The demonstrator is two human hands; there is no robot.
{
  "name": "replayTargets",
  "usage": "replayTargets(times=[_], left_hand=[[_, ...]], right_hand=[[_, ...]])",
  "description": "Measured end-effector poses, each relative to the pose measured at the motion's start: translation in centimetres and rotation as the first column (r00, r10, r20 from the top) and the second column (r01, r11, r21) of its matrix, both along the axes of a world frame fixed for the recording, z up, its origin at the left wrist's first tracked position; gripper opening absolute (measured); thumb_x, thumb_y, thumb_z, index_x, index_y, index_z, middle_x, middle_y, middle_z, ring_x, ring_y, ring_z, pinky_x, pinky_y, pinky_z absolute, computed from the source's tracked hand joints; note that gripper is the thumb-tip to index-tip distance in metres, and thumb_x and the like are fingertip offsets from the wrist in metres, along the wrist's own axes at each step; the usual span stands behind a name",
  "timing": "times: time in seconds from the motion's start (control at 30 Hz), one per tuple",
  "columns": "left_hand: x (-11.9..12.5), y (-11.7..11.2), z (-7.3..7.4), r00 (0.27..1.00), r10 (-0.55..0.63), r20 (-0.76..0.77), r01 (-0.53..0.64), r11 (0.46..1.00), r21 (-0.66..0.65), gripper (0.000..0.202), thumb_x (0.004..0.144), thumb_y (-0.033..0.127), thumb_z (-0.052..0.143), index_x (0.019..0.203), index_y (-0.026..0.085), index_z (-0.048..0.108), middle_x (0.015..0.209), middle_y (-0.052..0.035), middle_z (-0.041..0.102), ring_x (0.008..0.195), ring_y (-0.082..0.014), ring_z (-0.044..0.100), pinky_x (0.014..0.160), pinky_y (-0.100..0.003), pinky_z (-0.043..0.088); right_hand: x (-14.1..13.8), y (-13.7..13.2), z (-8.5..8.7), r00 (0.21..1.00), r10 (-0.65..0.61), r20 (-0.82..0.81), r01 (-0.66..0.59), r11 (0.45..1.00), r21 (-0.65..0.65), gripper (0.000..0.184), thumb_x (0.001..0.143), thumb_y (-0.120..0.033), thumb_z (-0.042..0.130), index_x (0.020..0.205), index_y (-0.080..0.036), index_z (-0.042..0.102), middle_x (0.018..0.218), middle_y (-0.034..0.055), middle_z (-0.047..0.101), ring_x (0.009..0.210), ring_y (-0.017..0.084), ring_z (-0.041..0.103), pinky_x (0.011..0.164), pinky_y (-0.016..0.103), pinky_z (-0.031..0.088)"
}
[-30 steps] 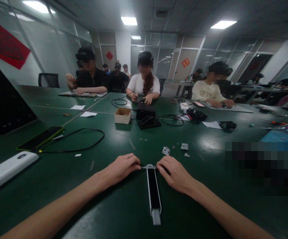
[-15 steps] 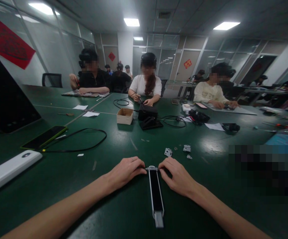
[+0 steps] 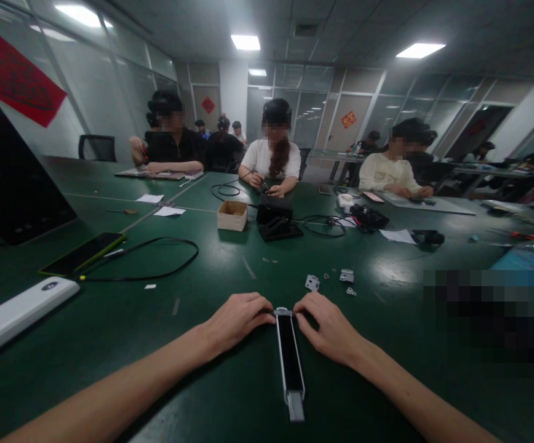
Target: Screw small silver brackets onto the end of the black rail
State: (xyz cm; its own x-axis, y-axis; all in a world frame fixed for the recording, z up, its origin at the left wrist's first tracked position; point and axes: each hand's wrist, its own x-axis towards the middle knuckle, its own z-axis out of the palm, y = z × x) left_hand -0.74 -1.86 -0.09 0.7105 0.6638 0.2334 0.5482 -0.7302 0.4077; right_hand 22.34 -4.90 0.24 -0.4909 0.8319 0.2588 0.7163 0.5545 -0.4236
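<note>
A long, narrow bar with a white frame and black face (image 3: 289, 352) lies on the table, pointing away from me. From its near end sticks a flat grey tab (image 3: 295, 407), and a small metal piece (image 3: 283, 312) sits at its far end. My left hand (image 3: 238, 320) is closed, thumb and fingertips pinched against the left side of that far end. Opposite, my right hand (image 3: 328, 326) has its fingers curled and closed at the right side. Whatever is pinched in either hand is too small or hidden to name.
Beyond my right hand lie two metal brackets (image 3: 312, 282) (image 3: 346, 275) and small rings (image 3: 350, 291). To the left are a white device (image 3: 22, 314), a phone (image 3: 85, 253) and a black cable (image 3: 175, 278). A small box (image 3: 232, 216) stands ahead; several people sit across the table.
My left hand has shifted slightly to the right, closing the small gap to the bar's far end. My right hand and the bar look nearly the same.
</note>
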Motion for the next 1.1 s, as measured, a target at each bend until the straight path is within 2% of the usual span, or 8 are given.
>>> replayTargets(times=[0.2, 0.33, 0.4, 0.5, 0.6, 0.67, 0.87, 1.1], left_hand=[[0.1, -0.2, 0.4, 1.000, 0.010, -0.009, -0.010, 1.000, -0.012, 0.020, 0.090, 0.032, 0.057, 0.102, 0.016, 0.058, 0.090, -0.0032, 0.062, 0.077, -0.0158, 0.061, 0.067, -0.024, 0.048], [0.0, -0.6, 1.0, 0.999, -0.014, -0.034, 0.014, 1.000, -0.015, 0.021, 0.089, 0.028, 0.058, 0.106, 0.015, 0.056, 0.093, -0.0049, 0.061, 0.078, -0.0172, 0.060, 0.065, -0.026, 0.048], [-0.1, -0.8, 1.3, 0.999, -0.028, -0.033, 0.027, 1.000, -0.015, 0.020, 0.089, 0.023, 0.054, 0.107, 0.014, 0.056, 0.094, -0.0060, 0.061, 0.078, -0.0172, 0.060, 0.066, -0.027, 0.048], [-0.2, -0.9, 1.5, 0.999, -0.044, -0.020, 0.044, 0.999, -0.012, 0.021, 0.088, 0.016, 0.049, 0.108, 0.014, 0.055, 0.097, -0.0073, 0.062, 0.080, -0.0174, 0.060, 0.070, -0.028, 0.049], [-0.1, -0.8, 1.4, 0.999, -0.045, -0.011, 0.045, 0.999, -0.020, 0.021, 0.087, 0.014, 0.046, 0.106, 0.014, 0.055, 0.099, -0.0071, 0.062, 0.084, -0.0175, 0.060, 0.073, -0.029, 0.050], [0.0, -0.8, 1.3, 0.999, -0.041, -0.016, 0.041, 0.999, -0.025, 0.019, 0.088, 0.015, 0.046, 0.105, 0.015, 0.055, 0.098, -0.0065, 0.063, 0.083, -0.0173, 0.061, 0.073, -0.028, 0.050], [0.1, -0.7, 1.2, 0.999, -0.030, -0.019, 0.030, 0.999, -0.010, 0.017, 0.089, 0.016, 0.046, 0.104, 0.015, 0.055, 0.096, -0.0057, 0.063, 0.080, -0.0168, 0.061, 0.070, -0.028, 0.050], [0.0, -0.5, 1.0, 0.999, -0.042, 0.000, 0.042, 0.999, 0.011, 0.017, 0.089, 0.016, 0.046, 0.103, 0.015, 0.056, 0.096, -0.0060, 0.063, 0.080, -0.0165, 0.061, 0.070, -0.028, 0.051]], right_hand=[[-0.2, -0.1, 0.4, 1.000, 0.005, 0.013, -0.005, 1.000, -0.003, 0.016, 0.089, -0.018, 0.043, 0.089, -0.017, 0.060, 0.086, 0.0065, 0.060, 0.078, 0.017, 0.055, 0.070, 0.033, 0.047], [0.4, 0.4, 0.7, 0.999, -0.010, 0.043, 0.008, 0.999, 0.047, 0.018, 0.089, -0.021, 0.044, 0.090, -0.016, 0.061, 0.088, 0.0076, 0.062, 0.081, 0.019, 0.056, 0.074, 0.035, 0.047], [1.4, 1.1, 0.6, 0.997, -0.075, 0.035, 0.071, 0.992, 0.108, 0.020, 0.089, -0.022, 0.043, 0.092, -0.016, 0.061, 0.091, 0.0086, 0.062, 0.084, 0.020, 0.056, 0.077, 0.035, 0.047], [3.5, 2.9, 0.1, 0.970, -0.242, 0.029, 0.232, 0.952, 0.199, 0.022, 0.090, -0.021, 0.040, 0.096, -0.015, 0.061, 0.095, 0.0098, 0.062, 0.089, 0.021, 0.056, 0.081, 0.037, 0.046], [5.6, 4.7, -0.5, 0.914, -0.385, 0.127, 0.345, 0.904, 0.253, 0.025, 0.089, -0.021, 0.041, 0.104, -0.014, 0.061, 0.100, 0.0116, 0.061, 0.092, 0.023, 0.055, 0.080, 0.037, 0.045], [6.4, 5.5, -0.7, 0.879, -0.426, 0.215, 0.366, 0.891, 0.268, 0.029, 0.090, -0.023, 0.042, 0.109, -0.014, 0.061, 0.104, 0.0124, 0.061, 0.094, 0.025, 0.053, 0.078, 0.037, 0.044], [6.4, 5.9, -0.4, 0.837, -0.410, 0.363, 0.362, 0.911, 0.196, 0.030, 0.092, -0.024, 0.040, 0.108, -0.017, 0.064, 0.105, 0.0109, 0.063, 0.097, 0.025, 0.052, 0.077, 0.036, 0.041], [6.2, 5.7, 0.3, 0.825, -0.417, 0.381, 0.414, 0.905, 0.095, 0.025, 0.089, -0.022, 0.045, 0.098, -0.012, 0.066, 0.097, 0.0122, 0.064, 0.092, 0.025, 0.055, 0.078, 0.035, 0.042]])
